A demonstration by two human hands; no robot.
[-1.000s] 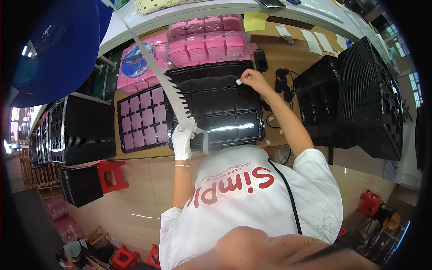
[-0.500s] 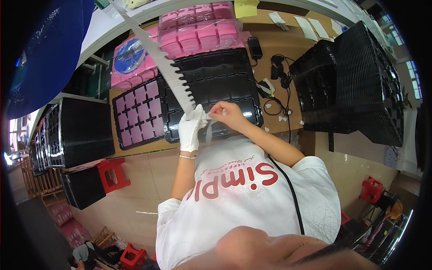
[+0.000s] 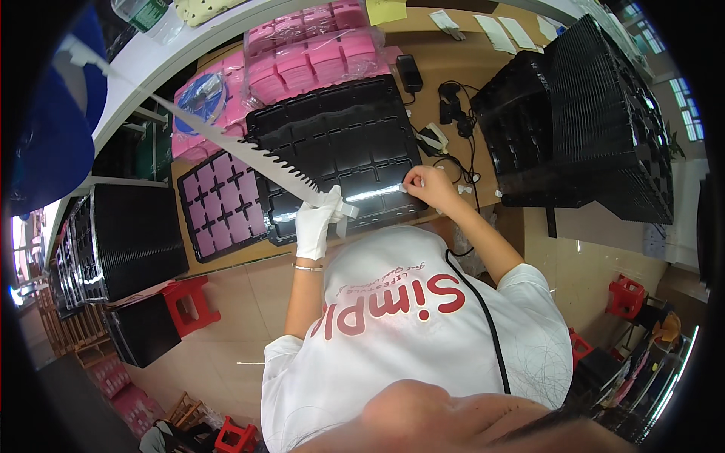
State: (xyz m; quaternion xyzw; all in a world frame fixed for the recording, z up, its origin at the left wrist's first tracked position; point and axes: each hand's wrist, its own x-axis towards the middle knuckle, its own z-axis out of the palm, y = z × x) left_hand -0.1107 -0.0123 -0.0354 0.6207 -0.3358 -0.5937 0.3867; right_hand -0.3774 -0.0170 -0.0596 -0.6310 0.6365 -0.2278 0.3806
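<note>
My left hand (image 3: 315,220), in a white glove, is closed on the lower end of a long white strip (image 3: 260,160) with a saw-like toothed edge. The strip slants up to the far left over the trays. A short whitish, partly see-through tail (image 3: 345,219) curls beside the gloved fingers. My bare right hand (image 3: 427,183) pinches a small pale piece (image 3: 403,189) too small to name, above the near right part of a black plastic tray (image 3: 332,124) with shallow compartments. Left of it lies a black tray with pink pieces (image 3: 219,200) in its compartments.
Pink foam blocks (image 3: 317,64) in clear wrap and a blue roll (image 3: 202,97) lie behind the trays. Tall stacks of black trays stand right (image 3: 581,121) and left (image 3: 140,230). A black adapter (image 3: 408,73) and cables (image 3: 462,124) lie right. Red stools (image 3: 189,306) stand below.
My right hand has moved away from my left hand to the right, with the small pale piece in its fingertips. The toothed strip has tipped further left. The view has shifted slightly.
</note>
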